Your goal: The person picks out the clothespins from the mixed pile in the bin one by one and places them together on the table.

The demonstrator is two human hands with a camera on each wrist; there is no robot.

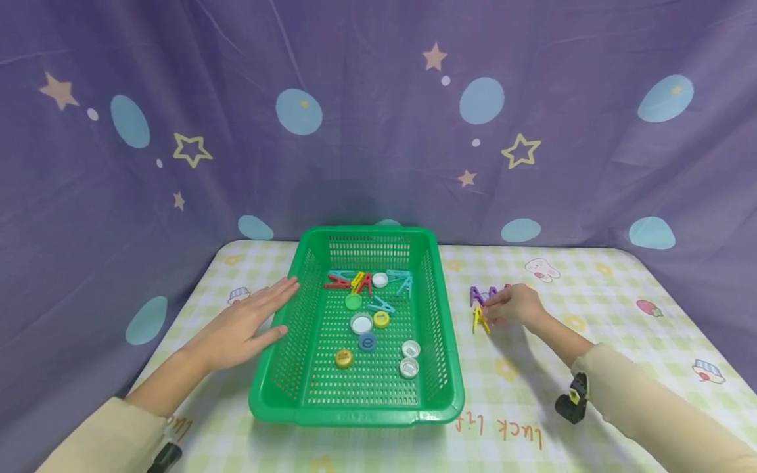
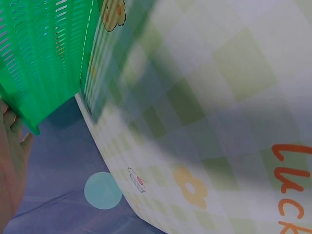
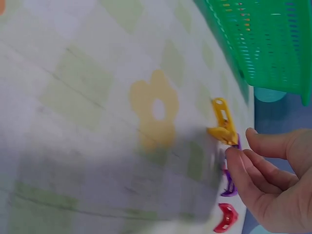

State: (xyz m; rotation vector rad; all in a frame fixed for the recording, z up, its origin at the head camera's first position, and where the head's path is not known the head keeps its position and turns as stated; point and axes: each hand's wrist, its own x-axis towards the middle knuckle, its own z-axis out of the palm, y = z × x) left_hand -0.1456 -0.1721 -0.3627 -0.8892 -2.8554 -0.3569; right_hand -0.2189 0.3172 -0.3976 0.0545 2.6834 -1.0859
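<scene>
A green plastic basket stands on the table, holding several clothespins and bottle caps. My left hand lies with straight fingers along the basket's left rim; the left wrist view shows its fingertips at the rim. To the right of the basket, my right hand reaches down over a small group of clothespins. Its thumb and index finger stand apart at the end of a yellow clothespin. Purple clothespins lie just behind it. A red clothespin is mostly covered by the hand in the head view.
Inside the basket, clothespins such as a light blue one lie toward the far end, with caps like the blue cap nearer. A checked tablecloth covers the table. A purple curtain hangs behind.
</scene>
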